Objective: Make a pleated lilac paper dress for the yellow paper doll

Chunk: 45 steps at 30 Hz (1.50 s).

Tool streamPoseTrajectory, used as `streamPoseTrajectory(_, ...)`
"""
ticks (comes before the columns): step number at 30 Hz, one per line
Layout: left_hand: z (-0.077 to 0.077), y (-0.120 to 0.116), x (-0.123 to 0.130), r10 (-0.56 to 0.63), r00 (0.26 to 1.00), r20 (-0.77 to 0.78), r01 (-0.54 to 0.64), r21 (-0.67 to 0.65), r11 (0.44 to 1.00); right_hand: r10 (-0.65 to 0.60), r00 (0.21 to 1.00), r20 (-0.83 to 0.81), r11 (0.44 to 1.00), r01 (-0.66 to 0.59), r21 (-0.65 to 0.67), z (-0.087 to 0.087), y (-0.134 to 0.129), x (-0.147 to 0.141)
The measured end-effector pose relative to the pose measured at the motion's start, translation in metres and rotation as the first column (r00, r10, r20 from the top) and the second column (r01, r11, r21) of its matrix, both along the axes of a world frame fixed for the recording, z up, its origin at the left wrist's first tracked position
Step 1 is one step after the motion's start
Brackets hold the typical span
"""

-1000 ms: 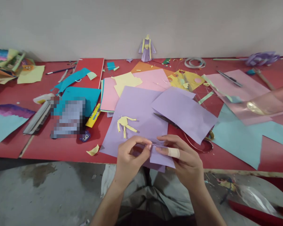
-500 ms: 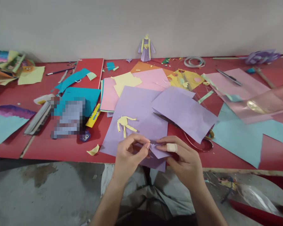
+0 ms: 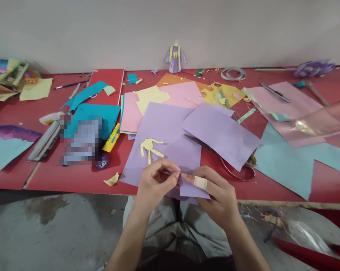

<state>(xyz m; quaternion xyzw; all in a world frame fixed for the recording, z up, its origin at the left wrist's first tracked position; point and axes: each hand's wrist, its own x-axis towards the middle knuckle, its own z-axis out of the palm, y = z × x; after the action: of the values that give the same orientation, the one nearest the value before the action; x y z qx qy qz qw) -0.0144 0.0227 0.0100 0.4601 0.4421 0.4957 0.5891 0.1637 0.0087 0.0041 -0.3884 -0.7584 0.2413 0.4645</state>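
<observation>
A small piece of purple paper [image 3: 193, 191] is held between both hands near the table's front edge. My left hand [image 3: 158, 182] pinches its left edge between thumb and forefinger. From the other side my right hand [image 3: 215, 192], with a white bandage on one finger, grips it; its thumb is partly hidden. Beneath lies a large purple sheet [image 3: 170, 124], and on it rests a pale yellow paper cutout shaped like a torso with limbs [image 3: 149, 145]. Partly covered by another purple sheet [image 3: 222, 131] is a pair of scissors [image 3: 198, 141].
A purple and yellow paper doll [image 3: 175, 58] leans against the wall. Left are a cutter knife [image 3: 44, 145], teal paper [image 3: 110, 114] and a yellow packet [image 3: 112, 137]. Blue paper [image 3: 288, 165], pink paper [image 3: 288, 109], a pen [image 3: 274, 92] and a clear tape-like roll [image 3: 233, 73] lie right.
The small purple paper has turned and hangs lower, showing more of its face. My right hand's fingers have moved left, closer to the left fingertips.
</observation>
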Motion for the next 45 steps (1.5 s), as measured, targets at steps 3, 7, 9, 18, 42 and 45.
streamPoseTrajectory(3, -0.001, -0.001, 0.000, 0.013, 1.000, 0.026, -0.013, 0.002, 1.000, 0.004, 0.999, -0.048, 1.000, -0.004, -0.006, 0.000, -0.001, 0.001)
streamPoseTrajectory(7, -0.003, -0.001, -0.001, 0.012, 0.997, 0.078, -0.011, -0.019, 1.000, 0.034, 0.984, -0.177, 0.995, -0.050, -0.089, -0.003, -0.002, 0.007)
streamPoseTrajectory(9, -0.003, -0.001, -0.002, -0.002, 0.992, 0.124, 0.008, -0.044, 0.999, 0.045, 0.970, -0.237, 0.988, -0.079, -0.134, -0.005, -0.002, 0.010)
streamPoseTrajectory(18, -0.006, 0.001, -0.003, 0.043, 0.987, 0.154, -0.039, -0.032, 0.999, -0.004, 0.967, -0.255, 0.977, -0.050, -0.206, -0.007, -0.003, 0.013)
streamPoseTrajectory(42, -0.001, -0.004, 0.000, -0.047, 0.997, -0.057, 0.047, 0.001, 0.999, -0.006, 0.988, -0.155, 0.981, -0.024, -0.191, 0.003, 0.002, 0.007)
streamPoseTrajectory(45, -0.001, -0.004, 0.000, -0.041, 0.996, -0.083, 0.041, 0.003, 0.999, -0.042, 0.989, -0.138, 0.979, 0.013, -0.204, 0.004, 0.002, 0.006)
